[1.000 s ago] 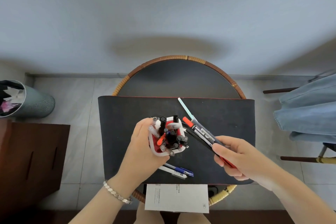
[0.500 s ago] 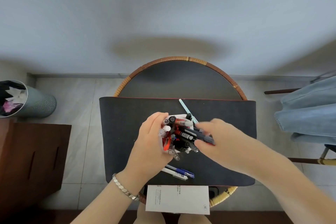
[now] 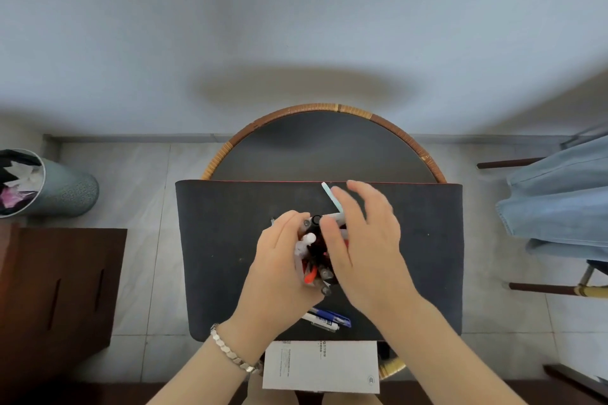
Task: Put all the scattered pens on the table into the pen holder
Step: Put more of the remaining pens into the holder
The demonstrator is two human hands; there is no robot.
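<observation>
The pen holder (image 3: 301, 265), white with red inside, stands mid-mat, crammed with several pens (image 3: 315, 242) that poke out at angles. My left hand (image 3: 279, 270) is wrapped around its left side. Over the holder's right half hovers my right hand (image 3: 365, 243), fingers spread, palm down, holding nothing; it hides the right rim. A light teal pen (image 3: 330, 197) lies on the mat just behind that hand. A blue pen (image 3: 332, 316) and a white pen (image 3: 320, 322) lie side by side at the mat's near edge.
A dark mat (image 3: 223, 240) covers the round rattan-rimmed table (image 3: 316, 148). A white booklet (image 3: 322, 367) sits at the near edge. On the floor: a bin (image 3: 49, 187) at left, a brown cabinet (image 3: 56, 293), and a chair with denim cloth (image 3: 559, 200) at right.
My right hand carried a bundle of pens to the holder, dropped them in, and now has its fingers spread and empty above it. The left hand kept its hold on the holder.
</observation>
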